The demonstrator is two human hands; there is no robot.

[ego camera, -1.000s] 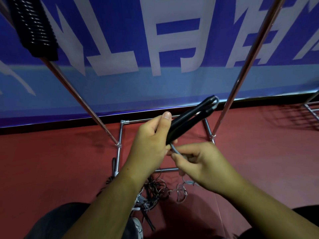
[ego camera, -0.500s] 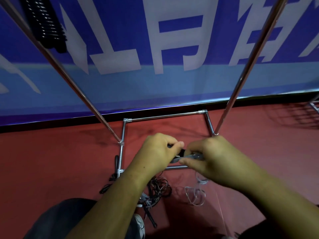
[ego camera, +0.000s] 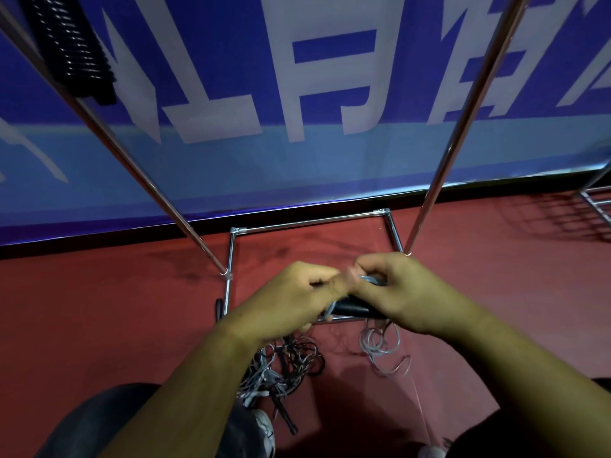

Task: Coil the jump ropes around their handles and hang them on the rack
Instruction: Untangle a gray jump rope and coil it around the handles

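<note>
Handles: I held the two black handles (ego camera: 353,307) side by side, lying crosswise between my hands. I judged that together they gave the cord one stiff core to wind on.
Left hand: my left hand (ego camera: 294,299) was closed on the handles' left end with the fingers curled under. It acted as the anchor, and the forearm reached in from the lower left.
Right hand: my right hand (ego camera: 406,292) was curled over the handles' other end. Its fingertips pinched the grey cord (ego camera: 372,279) at the top of the bundle, close against my left thumb.
Cord's path: a turn of it showed at the left-hand end of the handles. How many turns lay under my palms I could not tell.
Loose tail (ego camera: 380,345): it dropped from under my right hand to the red floor (ego camera: 132,325) in slack loops, not yet wound.
Rope pile (ego camera: 284,361): this tangle lay on the floor under my left wrist, probably the ropes yet to do.
Rack upright (ego camera: 463,127): it rose beyond my right hand, with its twin beyond my left.
Coiled rope (ego camera: 76,51): it hung high up, well away from my left hand, already on the rack.
Stage: winding, I judged, with hanging to follow.
</note>
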